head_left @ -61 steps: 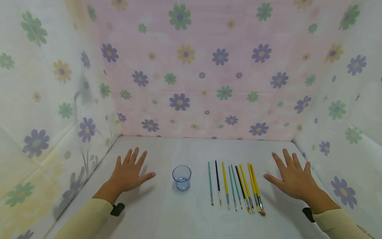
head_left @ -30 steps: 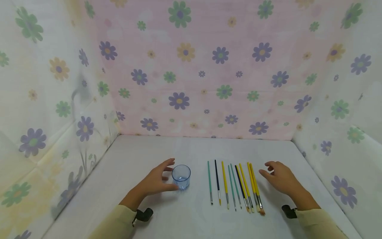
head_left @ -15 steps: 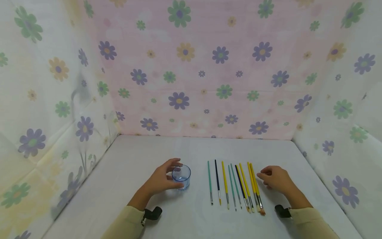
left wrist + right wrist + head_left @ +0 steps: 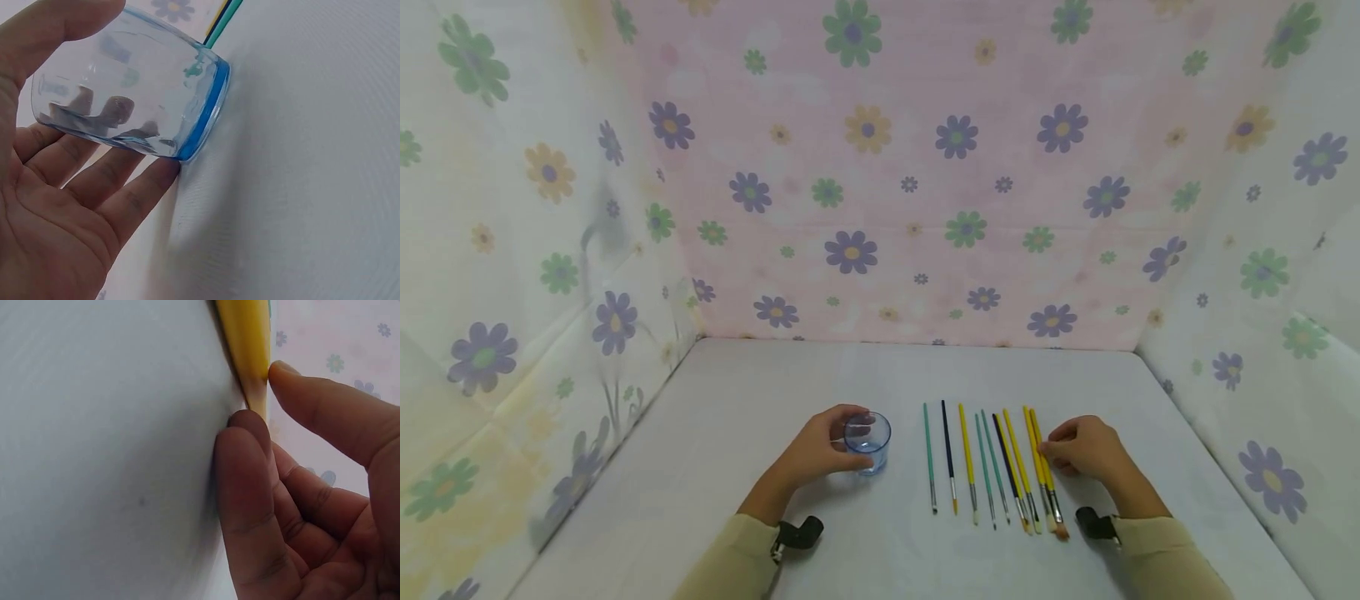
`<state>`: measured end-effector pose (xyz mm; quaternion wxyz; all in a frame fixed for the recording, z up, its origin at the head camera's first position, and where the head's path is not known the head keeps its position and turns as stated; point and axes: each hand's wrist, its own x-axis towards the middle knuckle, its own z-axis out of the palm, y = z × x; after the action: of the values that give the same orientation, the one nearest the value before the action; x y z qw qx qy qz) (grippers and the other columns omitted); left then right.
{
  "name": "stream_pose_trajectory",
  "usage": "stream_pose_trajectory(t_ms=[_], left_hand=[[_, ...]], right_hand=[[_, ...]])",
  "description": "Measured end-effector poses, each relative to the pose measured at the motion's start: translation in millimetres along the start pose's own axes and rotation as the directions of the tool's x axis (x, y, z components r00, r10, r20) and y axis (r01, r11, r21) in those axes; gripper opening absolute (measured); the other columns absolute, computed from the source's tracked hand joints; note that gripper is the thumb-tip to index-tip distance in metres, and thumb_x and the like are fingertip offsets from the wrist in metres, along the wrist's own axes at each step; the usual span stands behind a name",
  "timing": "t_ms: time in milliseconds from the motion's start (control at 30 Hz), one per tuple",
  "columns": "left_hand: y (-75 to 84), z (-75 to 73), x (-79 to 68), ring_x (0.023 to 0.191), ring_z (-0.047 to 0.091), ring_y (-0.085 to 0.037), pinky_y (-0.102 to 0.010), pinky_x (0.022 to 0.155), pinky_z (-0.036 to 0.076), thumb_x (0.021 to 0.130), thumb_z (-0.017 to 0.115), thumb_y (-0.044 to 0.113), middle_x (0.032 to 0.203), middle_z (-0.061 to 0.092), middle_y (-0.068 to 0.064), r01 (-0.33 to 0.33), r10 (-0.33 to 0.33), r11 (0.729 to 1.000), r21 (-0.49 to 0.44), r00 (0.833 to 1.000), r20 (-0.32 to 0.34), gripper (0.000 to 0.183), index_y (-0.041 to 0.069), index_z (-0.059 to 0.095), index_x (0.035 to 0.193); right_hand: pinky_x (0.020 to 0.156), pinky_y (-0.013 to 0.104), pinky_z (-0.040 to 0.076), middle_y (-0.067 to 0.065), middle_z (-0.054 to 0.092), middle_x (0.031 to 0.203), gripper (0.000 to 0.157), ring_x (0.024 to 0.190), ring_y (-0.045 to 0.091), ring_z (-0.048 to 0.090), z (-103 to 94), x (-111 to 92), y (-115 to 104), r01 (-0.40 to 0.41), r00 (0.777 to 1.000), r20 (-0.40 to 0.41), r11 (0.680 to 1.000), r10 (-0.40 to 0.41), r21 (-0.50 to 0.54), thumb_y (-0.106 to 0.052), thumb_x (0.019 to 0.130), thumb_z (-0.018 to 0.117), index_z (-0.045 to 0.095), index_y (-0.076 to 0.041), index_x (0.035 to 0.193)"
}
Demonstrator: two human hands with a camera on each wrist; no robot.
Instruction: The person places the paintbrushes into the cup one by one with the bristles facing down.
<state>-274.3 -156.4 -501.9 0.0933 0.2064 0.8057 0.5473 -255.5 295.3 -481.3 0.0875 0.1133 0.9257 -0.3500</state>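
Note:
On the white table [image 4: 737,567], my left hand [image 4: 811,450] grips a clear blue-tinted glass [image 4: 867,454] from its left side. In the left wrist view, the thumb lies along one side of the glass [image 4: 144,81] and the fingers along the other. To the right, the thumb and fingertips of my right hand [image 4: 1086,450] pinch the handle of the rightmost yellow paintbrush [image 4: 1035,429]. The right wrist view has the yellow handle [image 4: 247,337] between thumb and fingers; part of the brush is out of frame.
Several other paintbrushes lie in a row, bristles toward me: a teal brush [image 4: 928,458], a dark brush [image 4: 948,454] and a yellow brush [image 4: 966,450] are at its left end. Floral cloth walls [image 4: 880,175] close off the back and both sides.
From wide apart with spread fingers, both hands have moved inward. My left hand has closed round the glass, which has shifted slightly right. My right hand has curled and reached the rightmost paintbrush.

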Motion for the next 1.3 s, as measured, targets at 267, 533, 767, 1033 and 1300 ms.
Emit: stream_pose_trajectory(t_ms=[267,533,767,1033,1300], left_hand=[[-0.6,2.1,7.4,0.130,0.063,-0.023,-0.038,0.106,0.055,0.072,0.096,0.031,0.139,0.067,0.000,0.013,-0.012,0.999,-0.039,1.000,0.018,0.077,0.020,0.058,0.138],[-6.8,6.1,11.8,0.129,0.064,-0.021,-0.036,0.106,0.055,0.074,0.096,0.030,0.140,0.066,-0.001,0.000,0.002,0.997,-0.079,1.000,0.025,0.075,0.021,0.058,0.138],[-8.9,5.6,7.8,0.131,0.063,-0.025,-0.042,0.109,0.052,0.075,0.095,0.026,0.141,0.065,-0.005,-0.013,0.015,0.994,-0.111,1.000,0.017,0.075,0.020,0.058,0.139],[-6.5,6.2,6.0,0.131,0.063,-0.026,-0.036,0.107,0.054,0.072,0.096,0.027,0.142,0.065,-0.004,-0.008,0.009,0.993,-0.118,1.000,0.008,0.076,0.020,0.059,0.138],[-6.8,5.6,5.6,0.133,0.062,-0.028,-0.035,0.107,0.053,0.073,0.096,0.023,0.144,0.064,-0.007,-0.010,0.012,0.991,-0.132,1.000,0.013,0.077,0.019,0.057,0.139]], right_hand=[[0.063,0.031,0.059,0.010,0.073,0.087,0.045,0.071,0.018,0.068,0.9,0.8,-3.0,-0.008,1.000,0.014,1.000,0.008,0.006,-0.030,0.085,0.086,0.071,0.005,0.109],[0.063,0.030,0.059,0.011,0.073,0.087,0.039,0.072,0.018,0.068,-1.3,0.4,-5.9,-0.038,0.999,0.020,0.999,0.038,0.016,-0.025,0.086,0.085,0.073,0.005,0.107],[0.061,0.031,0.058,0.010,0.074,0.086,0.037,0.072,0.018,0.069,1.4,1.5,-6.7,-0.038,0.999,0.023,0.998,0.037,0.040,-0.024,0.085,0.085,0.073,0.004,0.106],[0.060,0.030,0.058,0.010,0.074,0.086,0.039,0.071,0.018,0.069,5.5,3.8,-3.4,-0.073,0.997,0.008,0.994,0.073,0.084,-0.024,0.086,0.084,0.073,0.005,0.109],[0.060,0.029,0.057,0.011,0.072,0.088,0.035,0.072,0.020,0.067,6.9,4.4,-5.6,-0.094,0.996,0.004,0.993,0.094,0.066,-0.023,0.085,0.081,0.073,0.002,0.107]])
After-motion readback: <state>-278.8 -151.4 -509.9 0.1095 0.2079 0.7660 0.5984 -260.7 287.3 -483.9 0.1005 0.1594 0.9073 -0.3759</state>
